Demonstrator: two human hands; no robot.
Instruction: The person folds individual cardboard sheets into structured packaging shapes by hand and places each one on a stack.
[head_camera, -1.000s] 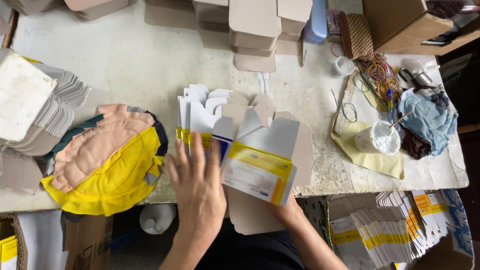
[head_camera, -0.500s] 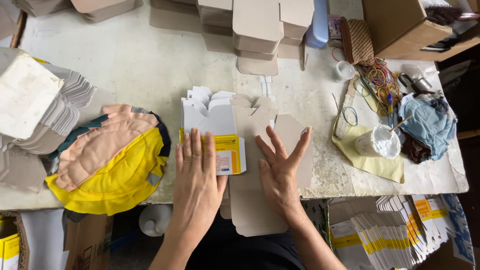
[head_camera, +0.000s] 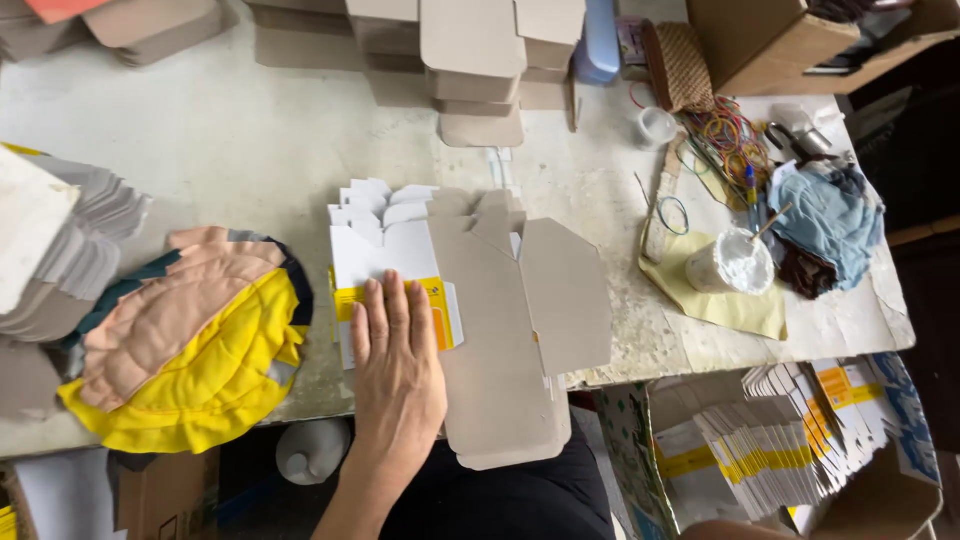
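Left hand (head_camera: 398, 355) is lying flat, fingers spread, on the white and yellow cartons (head_camera: 385, 265) at frame centre — right hand is showing nowhere

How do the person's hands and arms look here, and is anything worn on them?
Only the left hand shows clearly. It is bare: no glove, ring, watch or bracelet visible. The forearm is bare too, with no sleeve in view. The nails are short and unpainted. The right hand is out of view.
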